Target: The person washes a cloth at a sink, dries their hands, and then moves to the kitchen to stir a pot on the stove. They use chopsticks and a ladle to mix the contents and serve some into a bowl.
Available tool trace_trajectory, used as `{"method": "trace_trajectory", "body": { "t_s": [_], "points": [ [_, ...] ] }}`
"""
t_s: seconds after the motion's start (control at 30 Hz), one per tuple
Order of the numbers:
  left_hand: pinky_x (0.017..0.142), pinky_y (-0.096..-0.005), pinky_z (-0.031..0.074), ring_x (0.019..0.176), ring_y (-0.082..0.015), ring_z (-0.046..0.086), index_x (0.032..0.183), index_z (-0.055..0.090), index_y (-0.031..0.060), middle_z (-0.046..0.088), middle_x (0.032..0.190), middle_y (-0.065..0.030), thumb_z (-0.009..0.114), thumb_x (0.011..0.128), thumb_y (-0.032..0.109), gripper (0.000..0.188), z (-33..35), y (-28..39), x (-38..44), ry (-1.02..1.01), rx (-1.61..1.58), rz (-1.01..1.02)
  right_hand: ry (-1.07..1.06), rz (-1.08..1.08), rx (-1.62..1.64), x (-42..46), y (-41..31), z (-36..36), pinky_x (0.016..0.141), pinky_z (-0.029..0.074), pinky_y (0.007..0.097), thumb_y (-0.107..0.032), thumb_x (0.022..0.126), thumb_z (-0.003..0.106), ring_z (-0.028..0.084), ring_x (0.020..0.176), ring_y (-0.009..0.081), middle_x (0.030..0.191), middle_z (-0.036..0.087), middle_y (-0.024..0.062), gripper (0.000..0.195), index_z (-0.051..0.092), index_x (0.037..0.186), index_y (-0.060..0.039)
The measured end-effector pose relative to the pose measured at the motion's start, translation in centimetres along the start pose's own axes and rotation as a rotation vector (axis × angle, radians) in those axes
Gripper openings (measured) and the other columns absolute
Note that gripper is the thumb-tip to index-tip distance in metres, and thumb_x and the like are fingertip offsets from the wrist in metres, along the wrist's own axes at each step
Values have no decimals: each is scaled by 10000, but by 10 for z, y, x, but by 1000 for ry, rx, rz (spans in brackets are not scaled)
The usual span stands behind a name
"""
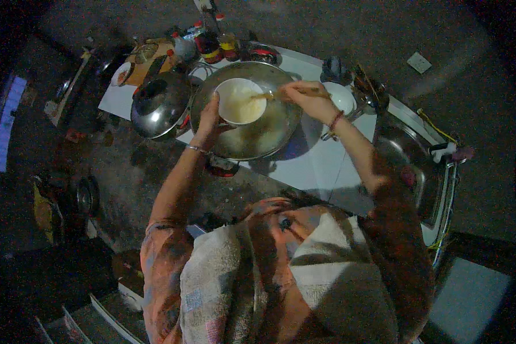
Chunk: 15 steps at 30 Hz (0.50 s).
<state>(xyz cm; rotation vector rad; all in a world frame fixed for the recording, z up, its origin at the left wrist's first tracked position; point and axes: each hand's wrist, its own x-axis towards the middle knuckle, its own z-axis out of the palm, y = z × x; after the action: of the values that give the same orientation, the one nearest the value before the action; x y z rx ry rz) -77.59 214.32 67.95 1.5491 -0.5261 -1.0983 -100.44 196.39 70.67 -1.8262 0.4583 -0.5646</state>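
A white bowl (242, 101) with pale yellowish contents is held over a large wok (279, 133) by my left hand (210, 117), its thumb at the rim and fingers beneath. My right hand (311, 101), right of the bowl, grips what look like wooden chopsticks (264, 96), whose tips reach into the bowl. The wok holds a cloudy pale liquid or paste; its exact contents are unclear. A shiny domed metal lid (159, 109) stands left of the wok. Just beyond my right hand is a second white bowl (340, 98).
Bottles and jars (210, 45) stand behind the wok. A wooden board (152, 53) and a small plate (123, 74) are at the back left. A steel sink (406, 172) is set into the counter (327, 159) at the right. The light is dim.
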Motion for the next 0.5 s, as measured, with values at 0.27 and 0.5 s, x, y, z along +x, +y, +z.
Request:
{"method": "trace_trajectory", "body": {
  "t_s": [0.27, 0.5],
  "points": [
    [830, -435, 513, 975, -243, 614, 1317, 437, 100, 580, 1171, -110, 362, 892, 658, 705, 3, 2, 0, 21, -171, -30, -95, 114, 38, 6, -4, 1, 767, 511, 238, -202, 918, 578, 648, 870, 117, 955, 692, 46, 238, 671, 1056, -31],
    [736, -398, 530, 921, -229, 629, 1291, 454, 85, 589, 1144, -111, 372, 894, 650, 696, 8, -2, 2, 58, -179, -64, -158, -78, 236, 28, 2, 47, 730, 513, 262, -236, 896, 605, 627, 816, 100, 888, 692, 25, 233, 685, 1007, -47]
  ]
}}
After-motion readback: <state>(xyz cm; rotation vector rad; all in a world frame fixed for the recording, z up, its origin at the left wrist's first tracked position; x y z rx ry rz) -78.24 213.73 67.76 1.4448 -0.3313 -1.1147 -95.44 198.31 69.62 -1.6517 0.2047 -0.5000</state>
